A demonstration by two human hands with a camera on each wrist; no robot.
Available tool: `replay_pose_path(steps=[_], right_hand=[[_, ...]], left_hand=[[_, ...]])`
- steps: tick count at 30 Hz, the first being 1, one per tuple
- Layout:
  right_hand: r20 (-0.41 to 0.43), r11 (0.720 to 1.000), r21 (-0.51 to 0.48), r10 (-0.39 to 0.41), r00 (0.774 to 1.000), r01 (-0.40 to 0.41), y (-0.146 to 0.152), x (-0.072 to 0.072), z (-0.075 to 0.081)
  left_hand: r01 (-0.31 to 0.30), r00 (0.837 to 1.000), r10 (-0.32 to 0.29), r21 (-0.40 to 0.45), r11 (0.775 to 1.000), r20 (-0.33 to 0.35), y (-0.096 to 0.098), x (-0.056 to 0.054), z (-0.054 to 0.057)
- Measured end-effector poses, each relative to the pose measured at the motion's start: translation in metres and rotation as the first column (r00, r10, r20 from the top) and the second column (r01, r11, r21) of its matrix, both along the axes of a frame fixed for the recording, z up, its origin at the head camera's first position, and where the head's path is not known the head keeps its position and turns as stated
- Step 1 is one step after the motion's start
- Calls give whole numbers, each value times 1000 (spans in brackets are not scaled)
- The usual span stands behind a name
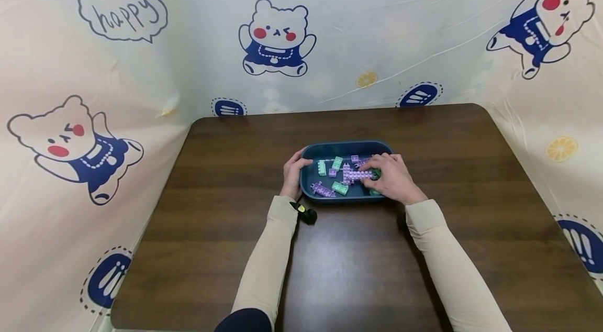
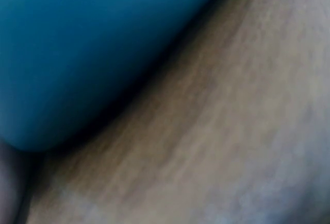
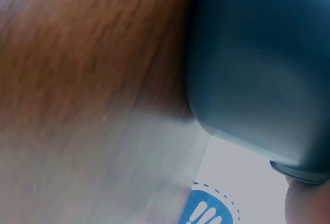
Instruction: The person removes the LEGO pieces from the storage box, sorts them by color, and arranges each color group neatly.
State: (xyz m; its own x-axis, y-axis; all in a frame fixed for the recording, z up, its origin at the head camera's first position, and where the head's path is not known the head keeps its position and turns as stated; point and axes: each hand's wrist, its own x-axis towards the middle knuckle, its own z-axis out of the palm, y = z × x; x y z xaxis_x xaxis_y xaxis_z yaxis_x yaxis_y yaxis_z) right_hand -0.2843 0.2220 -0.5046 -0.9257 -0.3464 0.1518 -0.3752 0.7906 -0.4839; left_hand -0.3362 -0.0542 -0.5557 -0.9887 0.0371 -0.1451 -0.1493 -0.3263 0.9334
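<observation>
A dark blue oval tray [image 1: 346,200] stands on the table with purple and mint-green toy bricks inside. My left hand [image 1: 293,172] grips its left end, thumb over the rim and fingers against the outer wall. Over the right end reaches my right hand [image 1: 393,177], its thumb and forefinger on either side of a long studded purple brick piece [image 1: 355,175]. A darker green piece [image 1: 376,174] shows partly beneath that palm. The left wrist view catches the tray's outer wall [image 2: 93,44]; the right wrist view has the opposite end wall [image 3: 258,74] and part of a finger [image 3: 309,203].
Loose in the tray lie a purple piece [image 1: 322,189] near the front left, mint-green bricks [image 1: 340,188] and a small purple brick [image 1: 332,173]. Brown wooden table [image 1: 348,269] surrounds the tray. A patterned curtain [image 1: 339,33] hangs behind and at both sides.
</observation>
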Motion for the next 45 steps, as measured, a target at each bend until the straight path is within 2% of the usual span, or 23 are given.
replay_pose_path(steps=[15, 28, 37, 45], right_hand=[[-6, 1000, -22, 12, 1000, -12, 1, 1, 1], [8, 997, -80, 18, 1000, -17, 0, 1, 3], [60, 986, -162, 39, 997, -29, -4, 12, 10], [28, 977, -202, 79, 996, -72, -10, 23, 21]], left_hand=[[-25, 1000, 25, -21, 999, -10, 1, 1, 0], [-67, 997, 64, -50, 997, -50, 3, 2, 1], [-63, 997, 61, -64, 996, -41, 2, 2, 1], [-74, 996, 72, -62, 995, -45, 3, 2, 1]])
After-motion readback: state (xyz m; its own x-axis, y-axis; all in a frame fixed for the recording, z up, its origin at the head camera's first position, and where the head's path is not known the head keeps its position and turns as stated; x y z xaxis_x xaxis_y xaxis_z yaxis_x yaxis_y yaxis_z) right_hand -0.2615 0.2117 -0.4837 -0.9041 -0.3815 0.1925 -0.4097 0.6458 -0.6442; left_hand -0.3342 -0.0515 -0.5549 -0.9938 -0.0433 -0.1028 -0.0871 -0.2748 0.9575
